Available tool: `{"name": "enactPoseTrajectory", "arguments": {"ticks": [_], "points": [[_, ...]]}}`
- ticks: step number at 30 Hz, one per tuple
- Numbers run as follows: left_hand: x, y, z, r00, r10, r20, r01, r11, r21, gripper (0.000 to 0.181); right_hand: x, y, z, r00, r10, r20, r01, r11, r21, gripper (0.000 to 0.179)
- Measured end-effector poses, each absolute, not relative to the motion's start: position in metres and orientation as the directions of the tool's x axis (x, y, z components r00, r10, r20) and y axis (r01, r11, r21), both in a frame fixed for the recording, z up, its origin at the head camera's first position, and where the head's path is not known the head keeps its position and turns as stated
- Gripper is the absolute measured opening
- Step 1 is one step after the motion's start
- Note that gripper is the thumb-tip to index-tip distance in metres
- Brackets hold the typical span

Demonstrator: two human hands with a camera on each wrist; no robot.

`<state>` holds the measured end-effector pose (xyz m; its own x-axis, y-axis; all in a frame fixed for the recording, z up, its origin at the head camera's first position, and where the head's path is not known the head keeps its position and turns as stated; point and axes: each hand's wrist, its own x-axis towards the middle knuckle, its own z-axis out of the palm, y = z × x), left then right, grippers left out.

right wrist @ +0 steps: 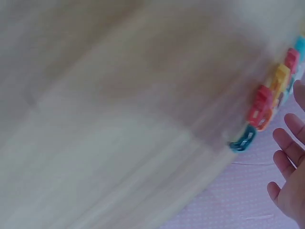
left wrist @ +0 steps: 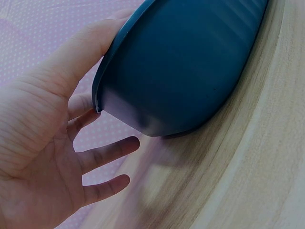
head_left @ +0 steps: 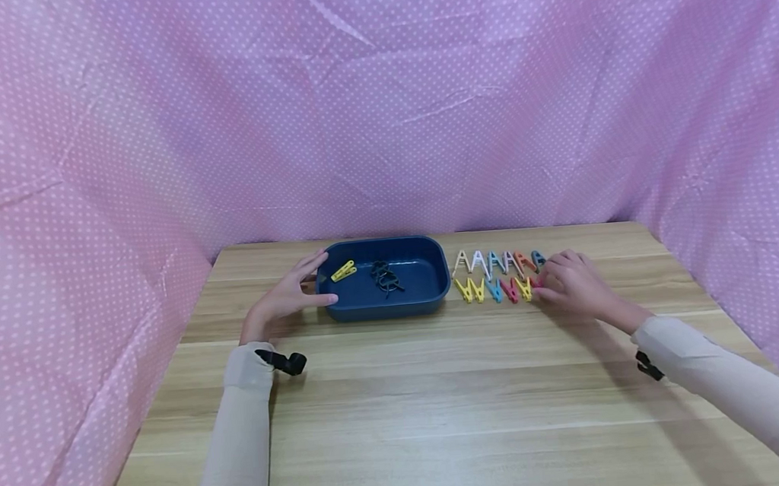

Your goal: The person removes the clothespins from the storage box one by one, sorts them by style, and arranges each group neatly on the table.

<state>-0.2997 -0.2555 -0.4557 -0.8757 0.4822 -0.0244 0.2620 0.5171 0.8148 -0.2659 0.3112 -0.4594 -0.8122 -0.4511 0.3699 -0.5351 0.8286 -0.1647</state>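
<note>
At the left end of a dark blue basin (head_left: 384, 311), my left hand (head_left: 288, 291) spreads its fingers, with the thumb by the near corner and the fingertips by the far one. In the left wrist view the thumb lies along the basin's rim (left wrist: 116, 45) and the other fingers extend loosely. A yellow clothespin (head_left: 343, 270) and a dark tangle of small pieces (head_left: 385, 276) lie inside. My right hand (head_left: 574, 283) is at the right end of two rows of clothespins, nearest a red clothespin (right wrist: 260, 104) and a dark teal clothespin (right wrist: 244, 139), with its fingers extended apart from them.
The upper row includes a white clothespin (head_left: 479, 261) and an orange clothespin (head_left: 524, 261). Below it, the other row has a yellow clothespin (head_left: 463, 290) at its left end, close to the basin. Pink dotted cloth (head_left: 380, 122) hangs behind the wooden table (head_left: 411, 424).
</note>
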Motion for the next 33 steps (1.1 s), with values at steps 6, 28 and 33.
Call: {"name": "enactPoseTrajectory", "arguments": {"ticks": [6,28,33], "points": [[-0.3,-0.257,-0.456,-0.876,0.482,-0.023,0.26,0.511,0.819,0.095,-0.278,0.291,-0.448,-0.763,-0.471,0.443,-0.579,0.802,-0.145,0.023],[-0.302,-0.256,-0.458,-0.88,0.474,-0.045,0.241,0.525,0.816,0.099,-0.297,0.15,-0.398,-0.698,-0.593,0.402,-0.705,0.669,-0.238,0.024],[-0.301,-0.256,-0.457,-0.88,0.472,-0.046,0.237,0.521,0.82,0.1,-0.3,0.114,-0.394,-0.678,-0.63,0.38,-0.73,0.639,-0.243,0.024]]}}
